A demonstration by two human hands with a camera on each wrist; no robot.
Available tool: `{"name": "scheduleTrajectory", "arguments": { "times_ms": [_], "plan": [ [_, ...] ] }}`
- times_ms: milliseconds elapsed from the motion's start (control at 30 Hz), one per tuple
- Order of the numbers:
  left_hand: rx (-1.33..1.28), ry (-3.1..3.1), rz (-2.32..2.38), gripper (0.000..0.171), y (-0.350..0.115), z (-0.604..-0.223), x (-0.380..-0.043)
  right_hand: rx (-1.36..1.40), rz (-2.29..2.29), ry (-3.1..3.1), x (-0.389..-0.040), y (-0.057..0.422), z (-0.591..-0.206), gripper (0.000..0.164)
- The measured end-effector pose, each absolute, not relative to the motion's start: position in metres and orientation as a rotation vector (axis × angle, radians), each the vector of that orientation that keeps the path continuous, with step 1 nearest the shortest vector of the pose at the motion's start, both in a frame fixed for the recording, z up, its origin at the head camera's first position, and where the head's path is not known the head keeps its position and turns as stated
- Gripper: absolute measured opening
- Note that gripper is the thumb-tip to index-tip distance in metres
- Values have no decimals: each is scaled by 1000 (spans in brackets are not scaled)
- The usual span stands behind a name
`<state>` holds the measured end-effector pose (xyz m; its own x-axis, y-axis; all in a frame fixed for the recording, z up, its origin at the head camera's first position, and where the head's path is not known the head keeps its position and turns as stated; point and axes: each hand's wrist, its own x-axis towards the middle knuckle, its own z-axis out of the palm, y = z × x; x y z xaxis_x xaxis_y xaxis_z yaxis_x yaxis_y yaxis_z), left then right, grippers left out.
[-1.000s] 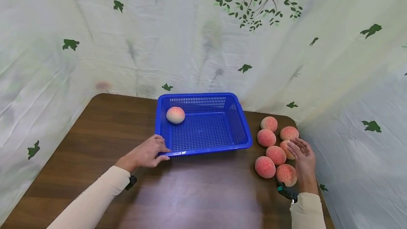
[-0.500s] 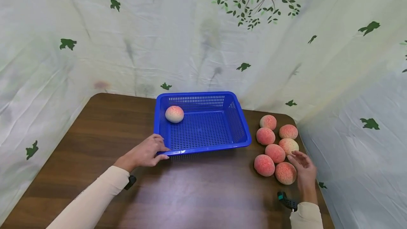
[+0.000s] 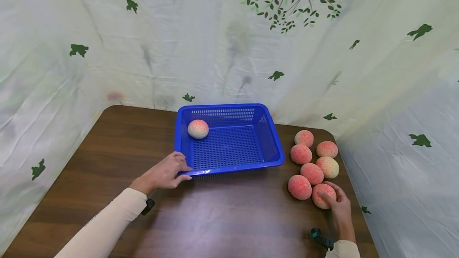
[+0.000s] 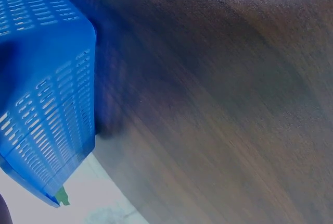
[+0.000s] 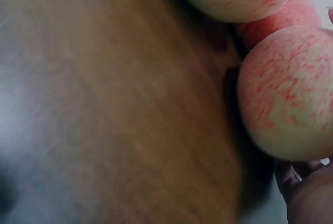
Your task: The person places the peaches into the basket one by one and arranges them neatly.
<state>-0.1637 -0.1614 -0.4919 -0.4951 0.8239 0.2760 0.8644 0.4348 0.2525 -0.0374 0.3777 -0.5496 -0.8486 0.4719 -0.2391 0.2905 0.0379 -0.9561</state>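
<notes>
At the near left corner of the blue plastic basket (image 3: 229,168), my left hand (image 3: 166,172) grips the rim. One peach (image 3: 198,129), pink on top and pale below, sits inside at the basket's left. My right hand (image 3: 340,206) holds the nearest peach (image 3: 322,195) of the group on the right, thumb across its top and fingers along its far right side. Seen from the right wrist, that peach (image 5: 291,94) fills the right edge, with fingers (image 5: 307,169) partly showing below it. The left wrist view has the basket's slotted wall (image 4: 57,109) and not the gripping fingers.
Several other peaches cluster beside the held one, among them a red peach (image 3: 299,187) to its left and a yellowish peach (image 3: 328,167) behind it. The brown wooden table (image 3: 222,218) ends near the right hand. Leaf-printed cloth (image 3: 215,51) hangs behind and at both sides.
My right hand has come back toward me from the yellowish peach and now holds the nearest one. My left hand and the basket have stayed put.
</notes>
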Motion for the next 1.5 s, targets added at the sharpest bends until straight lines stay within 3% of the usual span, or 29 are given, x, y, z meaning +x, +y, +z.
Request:
{"name": "scheduleTrajectory", "arguments": {
  "times_ms": [400,833,1233,1500],
  "plan": [
    [-1513,-2577,-553,23,-162,-493,-163,-782,1893,-2430,-27,387,-552,76],
    [-1506,-2583,-559,24,-162,-493,-164,-899,1699,-2417,-26,388,-549,76],
    [-1514,-2545,-559,22,-162,-491,-163,-891,1680,-2327,-27,384,-530,69],
    [-1518,-2560,-554,23,-162,-491,-164,-911,1688,-2345,-33,379,-516,73]
  ]
}}
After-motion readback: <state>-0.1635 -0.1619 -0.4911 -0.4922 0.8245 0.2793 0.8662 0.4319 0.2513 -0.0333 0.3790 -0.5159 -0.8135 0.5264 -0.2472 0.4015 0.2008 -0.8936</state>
